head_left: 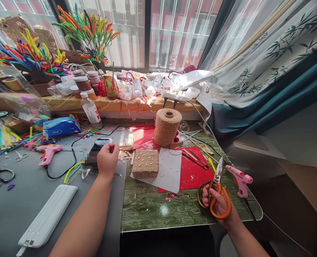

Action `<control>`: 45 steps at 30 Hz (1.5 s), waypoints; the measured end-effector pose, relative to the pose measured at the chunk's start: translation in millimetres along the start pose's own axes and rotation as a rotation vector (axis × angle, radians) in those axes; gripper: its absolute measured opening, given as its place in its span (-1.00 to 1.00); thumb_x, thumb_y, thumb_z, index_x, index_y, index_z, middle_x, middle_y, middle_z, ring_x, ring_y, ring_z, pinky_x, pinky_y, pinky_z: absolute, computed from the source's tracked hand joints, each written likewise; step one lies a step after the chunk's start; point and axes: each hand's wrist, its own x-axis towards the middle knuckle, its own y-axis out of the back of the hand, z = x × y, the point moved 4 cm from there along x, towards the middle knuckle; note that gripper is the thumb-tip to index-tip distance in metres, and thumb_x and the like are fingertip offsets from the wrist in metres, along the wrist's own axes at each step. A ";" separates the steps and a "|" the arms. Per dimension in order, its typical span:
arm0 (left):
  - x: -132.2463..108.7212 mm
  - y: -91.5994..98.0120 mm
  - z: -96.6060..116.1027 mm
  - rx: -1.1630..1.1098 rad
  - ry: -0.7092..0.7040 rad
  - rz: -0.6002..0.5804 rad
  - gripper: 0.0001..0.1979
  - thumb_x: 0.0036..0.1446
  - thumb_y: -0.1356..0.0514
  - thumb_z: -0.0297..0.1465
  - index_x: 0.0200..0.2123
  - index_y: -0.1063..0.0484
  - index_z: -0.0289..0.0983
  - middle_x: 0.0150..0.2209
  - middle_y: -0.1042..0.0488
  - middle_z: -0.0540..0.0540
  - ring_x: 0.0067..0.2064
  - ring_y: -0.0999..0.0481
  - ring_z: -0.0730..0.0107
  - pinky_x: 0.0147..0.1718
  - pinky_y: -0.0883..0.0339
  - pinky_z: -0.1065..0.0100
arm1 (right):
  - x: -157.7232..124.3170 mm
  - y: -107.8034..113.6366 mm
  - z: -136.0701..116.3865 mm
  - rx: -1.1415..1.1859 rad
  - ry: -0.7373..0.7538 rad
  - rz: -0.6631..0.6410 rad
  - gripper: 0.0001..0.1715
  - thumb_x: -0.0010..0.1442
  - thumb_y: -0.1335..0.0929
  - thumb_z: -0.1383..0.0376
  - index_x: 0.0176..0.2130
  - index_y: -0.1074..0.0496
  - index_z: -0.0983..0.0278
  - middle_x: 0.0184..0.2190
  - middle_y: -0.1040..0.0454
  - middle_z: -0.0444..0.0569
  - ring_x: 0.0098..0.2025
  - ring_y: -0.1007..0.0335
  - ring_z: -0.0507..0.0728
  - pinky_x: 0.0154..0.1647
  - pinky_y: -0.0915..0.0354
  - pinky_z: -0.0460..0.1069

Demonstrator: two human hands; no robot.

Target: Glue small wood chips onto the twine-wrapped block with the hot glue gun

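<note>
The right hand (219, 200) holds a pair of scissors (215, 189) at the near right of the surface (153, 210). The fingers pass through the orange loop handles, so the grip is closed on the handles, and the blades point away, toward the far side, and look shut or nearly shut. The scissors seem to be metal with coated handles: stiff, of moderate weight and sharp at the tip, so the loops are the safe place to hold them.

The left hand (107, 159) is at the middle left, with the fingers curled around a thin wooden stick (126, 146). This grip is closed on the stick's near end. Such a stick is probably very light and rigid, but it can snap if it is bent, so a light pinch near the end is enough. More sticks lie loose just beside it.

To the right of this hand sits a small block wrapped in twine (145, 163), resting on a white sheet (171, 171) over red paper (194, 173). It looks light and rough, not slippery, and is easy to take by its sides. Behind it stands a big spool of twine (167, 126). A pink glue gun (240, 180) lies right of the scissors, and another one (48, 153) lies on the left part, near a white flat bar (48, 216).
</note>
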 end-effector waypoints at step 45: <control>-13.8 -36.7 -3.3 -0.973 0.408 -0.267 -0.72 0.20 -0.32 -0.17 -0.31 -0.35 -0.22 -0.54 -0.14 0.16 -0.64 -0.04 0.65 -0.68 0.08 0.55 | 3.8 3.8 4.5 -0.008 -0.014 0.046 -0.62 0.04 -0.60 0.08 -0.26 -0.50 0.21 -0.45 -0.42 -0.08 -0.52 -0.34 0.08 -0.56 -0.30 -0.03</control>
